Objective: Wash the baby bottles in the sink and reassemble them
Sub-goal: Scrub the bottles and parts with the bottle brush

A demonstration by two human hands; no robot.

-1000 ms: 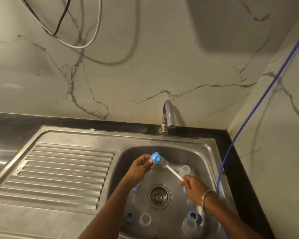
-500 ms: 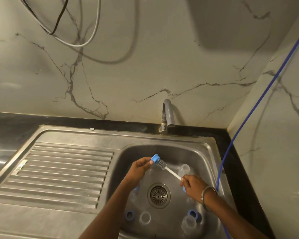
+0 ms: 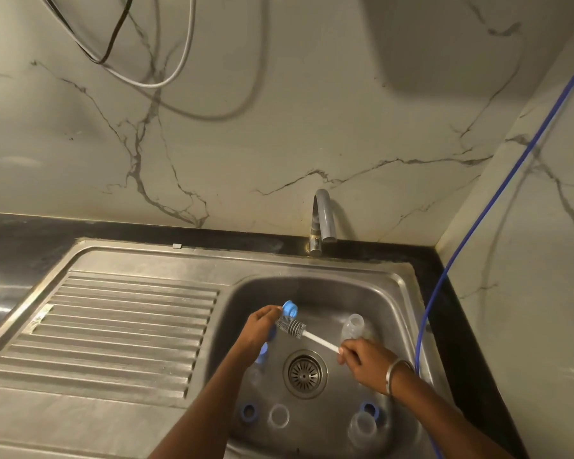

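While the left hand [image 3: 257, 329] pinches a blue bottle ring [image 3: 290, 308] at its fingertips above the sink basin [image 3: 383, 293], the right hand [image 3: 365, 359] grips the white handle end of a bottle brush [image 3: 307, 334]. The grey bristle head of the brush lies just beside the blue ring, at the left fingertips; whether the bristles touch the ring cannot be told. Both hands are held apart over the basin, left hand toward the left wall, right hand right of the drain strainer [image 3: 305, 373]. A clear bottle body [image 3: 352, 327] rests on the basin floor just behind the right hand. A second blue ring [image 3: 248, 413] and a clear round part [image 3: 278, 415] lie side by side near the front left of the basin. A clear bottle [image 3: 362, 425] sits at the front right, with another blue ring [image 3: 369, 409] just behind it. A further blue part [image 3: 262, 354] shows partly under the left wrist. The tap [image 3: 323, 220] stands behind the basin. A ribbed drainboard [image 3: 120, 329] adjoins the basin on the left. A blue hose [image 3: 478, 220] runs down the right wall. A metal bangle [image 3: 396, 376] encircles the right wrist.
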